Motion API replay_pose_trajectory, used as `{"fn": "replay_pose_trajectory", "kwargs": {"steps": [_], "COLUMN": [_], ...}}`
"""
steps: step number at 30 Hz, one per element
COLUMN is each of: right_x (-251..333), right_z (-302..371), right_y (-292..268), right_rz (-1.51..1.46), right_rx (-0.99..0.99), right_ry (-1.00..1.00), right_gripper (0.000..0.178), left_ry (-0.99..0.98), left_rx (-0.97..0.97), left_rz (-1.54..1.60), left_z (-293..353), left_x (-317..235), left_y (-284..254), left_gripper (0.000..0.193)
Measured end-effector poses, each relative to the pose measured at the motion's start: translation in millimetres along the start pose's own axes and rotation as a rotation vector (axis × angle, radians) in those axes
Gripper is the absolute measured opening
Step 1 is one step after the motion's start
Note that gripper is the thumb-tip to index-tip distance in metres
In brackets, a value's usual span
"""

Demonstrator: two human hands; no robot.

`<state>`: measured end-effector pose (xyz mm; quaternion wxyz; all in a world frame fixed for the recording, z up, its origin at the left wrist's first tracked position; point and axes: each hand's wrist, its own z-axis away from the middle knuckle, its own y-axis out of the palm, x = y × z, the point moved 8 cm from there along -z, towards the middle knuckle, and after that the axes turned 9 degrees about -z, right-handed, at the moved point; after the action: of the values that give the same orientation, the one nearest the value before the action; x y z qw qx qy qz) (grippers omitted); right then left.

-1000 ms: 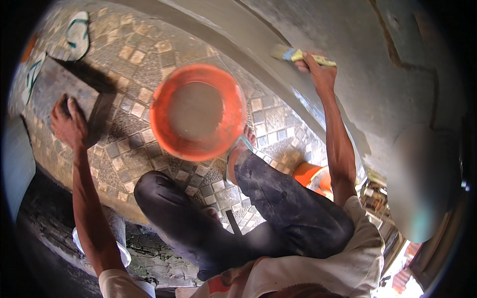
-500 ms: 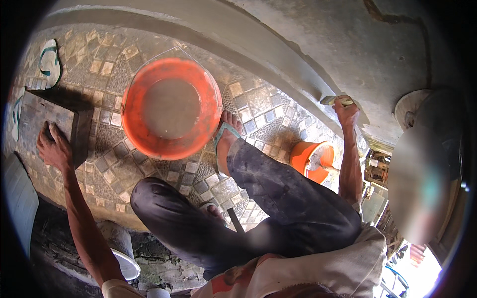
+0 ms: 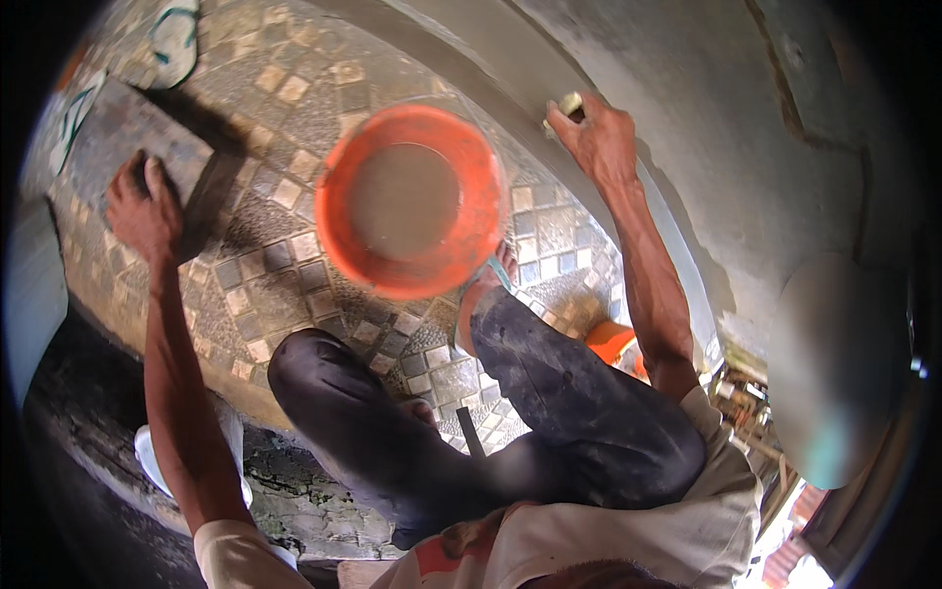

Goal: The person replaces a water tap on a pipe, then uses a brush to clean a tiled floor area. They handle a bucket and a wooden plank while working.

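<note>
My right hand is closed round a small pale yellow piece, which it presses against the smooth grey ledge at the foot of the wall. The fingers hide most of the piece, so its exact kind does not show. On the left, my left hand rests on top of a dark, worn wooden box, fingers bent and apart, gripping nothing. Between the two hands stands an orange bucket with murky grey-brown water in it.
A smaller orange bucket is partly hidden behind my right leg. Pale flip-flops lie beyond the box on the mosaic tile floor. Beneath my left forearm sits a white bucket. The grey wall rises along the right.
My right hand has slid along the ledge toward the far left with the pale yellow piece. The view has shifted, while my left hand stays on the box.
</note>
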<state>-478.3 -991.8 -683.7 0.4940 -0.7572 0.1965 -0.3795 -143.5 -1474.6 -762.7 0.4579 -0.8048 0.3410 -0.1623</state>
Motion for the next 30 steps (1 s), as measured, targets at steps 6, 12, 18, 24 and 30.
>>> {"fn": "replay_pose_trajectory", "kwargs": {"steps": [6,12,18,24,30], "right_x": [83.2,166.8,165.5,66.4,-144.3], "right_z": [-114.4,-213.1,-234.8,-142.3,57.8], "right_y": [41.1,81.3,84.6,86.3,-60.1], "right_rz": [-0.07,-0.176,-0.535,-0.551,-0.848], "right_rx": [-0.019,-0.137,0.038,-0.059,-0.308], "right_ry": [-0.192,-0.407,0.19,0.342,0.719], "right_gripper": [0.034,0.029,0.029,0.031,0.028], "left_ry": [-0.085,-0.136,-0.131,-0.079,0.003], "left_rx": [0.046,0.057,0.08,0.067,0.049], "left_rz": [0.056,0.044,0.077,-0.01,0.026], "left_z": [-2.8,-5.1,-0.9,9.7,-5.3], "left_x": [-21.5,-23.7,-17.1,18.5,-18.0], "left_y": [-3.0,-7.3,-3.3,-8.9,8.5], "left_gripper": [0.038,0.037,0.036,0.039,0.042]}}
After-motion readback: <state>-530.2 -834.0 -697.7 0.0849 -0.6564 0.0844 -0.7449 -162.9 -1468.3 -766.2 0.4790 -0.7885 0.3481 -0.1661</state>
